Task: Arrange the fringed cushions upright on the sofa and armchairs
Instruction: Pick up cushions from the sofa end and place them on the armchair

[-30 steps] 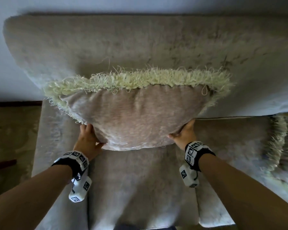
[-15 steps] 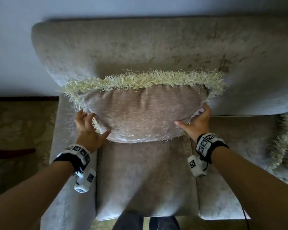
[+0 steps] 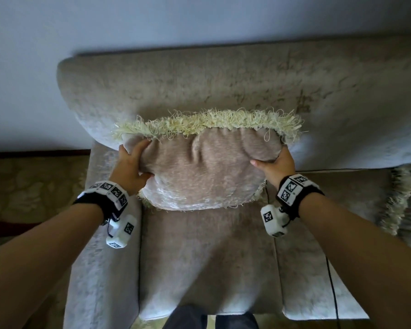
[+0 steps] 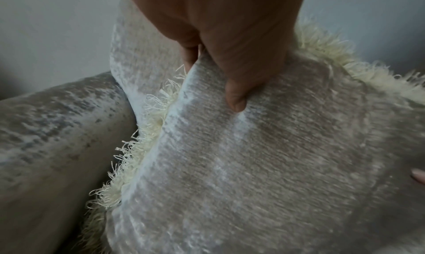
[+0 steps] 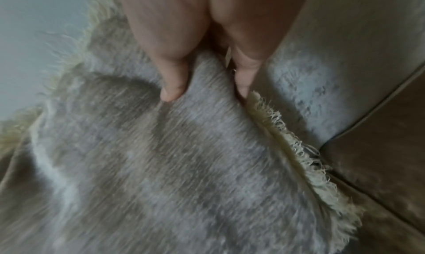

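Note:
A beige cushion (image 3: pixel 204 172) with a cream fringe stands upright on the left seat of the sofa (image 3: pixel 199 257), leaning on the backrest (image 3: pixel 223 84). My left hand (image 3: pixel 132 166) grips its upper left side, thumb in front and fingers behind; the left wrist view shows the thumb (image 4: pixel 236 96) dug into the fabric of the cushion (image 4: pixel 264 167). My right hand (image 3: pixel 274 166) grips the upper right side in the same way, and in the right wrist view the cushion (image 5: pixel 172 158) is pinched between the thumb and a finger. The fabric bunches between the two hands.
A second fringed cushion (image 3: pixel 403 200) lies on the seat at the far right. The sofa's left armrest (image 3: pixel 102 269) is next to my left forearm. A patterned carpet (image 3: pixel 29 181) covers the floor on the left. A thin black cable (image 3: pixel 331 281) runs over the right seat.
Both hands have climbed from the cushion's lower corners to its upper sides and now grip it. The cushion is squeezed narrower, and my view has pulled back from the sofa.

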A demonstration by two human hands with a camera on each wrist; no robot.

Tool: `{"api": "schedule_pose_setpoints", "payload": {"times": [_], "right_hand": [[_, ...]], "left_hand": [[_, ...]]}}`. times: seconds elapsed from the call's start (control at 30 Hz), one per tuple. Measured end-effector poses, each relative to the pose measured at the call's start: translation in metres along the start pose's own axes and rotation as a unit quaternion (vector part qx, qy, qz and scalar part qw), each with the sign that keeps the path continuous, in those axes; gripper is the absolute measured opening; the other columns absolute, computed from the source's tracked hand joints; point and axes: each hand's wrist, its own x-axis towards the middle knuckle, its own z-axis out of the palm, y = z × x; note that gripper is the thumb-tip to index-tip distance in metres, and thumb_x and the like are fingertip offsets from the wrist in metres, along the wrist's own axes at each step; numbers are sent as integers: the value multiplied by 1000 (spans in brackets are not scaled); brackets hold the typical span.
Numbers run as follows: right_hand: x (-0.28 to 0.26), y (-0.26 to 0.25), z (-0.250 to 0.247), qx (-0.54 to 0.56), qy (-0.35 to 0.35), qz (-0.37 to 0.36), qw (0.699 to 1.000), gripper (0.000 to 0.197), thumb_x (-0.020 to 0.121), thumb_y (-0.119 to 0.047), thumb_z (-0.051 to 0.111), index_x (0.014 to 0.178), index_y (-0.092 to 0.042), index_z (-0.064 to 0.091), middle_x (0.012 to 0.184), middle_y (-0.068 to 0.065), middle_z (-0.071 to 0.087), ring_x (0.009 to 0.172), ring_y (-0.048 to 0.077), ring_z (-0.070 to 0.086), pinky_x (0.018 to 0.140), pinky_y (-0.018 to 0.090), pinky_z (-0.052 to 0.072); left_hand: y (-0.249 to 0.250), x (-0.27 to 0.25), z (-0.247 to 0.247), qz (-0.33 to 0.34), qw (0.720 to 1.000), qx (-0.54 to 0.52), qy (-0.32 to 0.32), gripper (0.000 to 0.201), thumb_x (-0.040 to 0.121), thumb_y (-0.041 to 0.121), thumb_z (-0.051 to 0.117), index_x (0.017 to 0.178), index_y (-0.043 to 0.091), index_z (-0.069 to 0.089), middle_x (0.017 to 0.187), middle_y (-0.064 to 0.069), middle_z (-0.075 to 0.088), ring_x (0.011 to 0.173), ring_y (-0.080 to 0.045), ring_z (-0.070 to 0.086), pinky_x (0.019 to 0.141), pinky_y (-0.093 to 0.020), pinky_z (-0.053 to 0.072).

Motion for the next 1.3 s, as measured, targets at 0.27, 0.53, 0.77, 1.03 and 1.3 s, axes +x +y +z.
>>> {"api": "schedule_pose_setpoints", "payload": {"times": [0.27, 0.53, 0.77, 1.03, 1.3], "right_hand": [[7, -22, -47, -2, -6, -5, 1000, 52, 71, -17, 84, 112, -22, 52, 109, -3, 66, 104, 21, 63, 94, 46, 52], [4, -4, -46, -106, -70, 74, 989, 70, 84, -26, 73, 137, -13, 29, 124, 6, 56, 113, 27, 55, 101, 42, 44], [4, 18, -45, -74, -40, 43, 996, 20, 92, -29, 61, 108, -34, 50, 110, 1, 65, 103, 27, 63, 90, 54, 53], [-4, 16, -37, -81, -43, 52, 994, 14, 95, -28, 57, 105, -31, 49, 108, 4, 65, 101, 29, 63, 89, 55, 53], [-14, 7, -12, -106, -3, 44, 993, 48, 99, -22, 50, 143, -21, 31, 106, 3, 56, 94, 20, 51, 85, 31, 39]], "left_hand": [[31, -17, -2, 14, 999, -24, 36, 74, 73, 4, 77, 138, 19, 46, 120, -19, 38, 99, -41, 50, 93, -48, 47], [43, 2, 25, -52, 997, -22, 47, 71, 78, -7, 66, 140, 22, 44, 126, -17, 33, 100, -37, 53, 96, -40, 48], [35, 5, 8, -2, 997, -15, 78, 54, 80, -10, 56, 126, 18, 59, 109, -18, 46, 82, -35, 52, 75, -42, 52], [21, 6, -11, 67, 988, -28, 136, 42, 79, -14, 56, 116, 5, 65, 108, -20, 49, 87, -33, 53, 76, -35, 48], [1, 1, 10, -19, 986, 142, 87, 62, 87, 5, 56, 142, 29, 43, 126, -22, 42, 94, -43, 52, 74, -50, 52]]}}
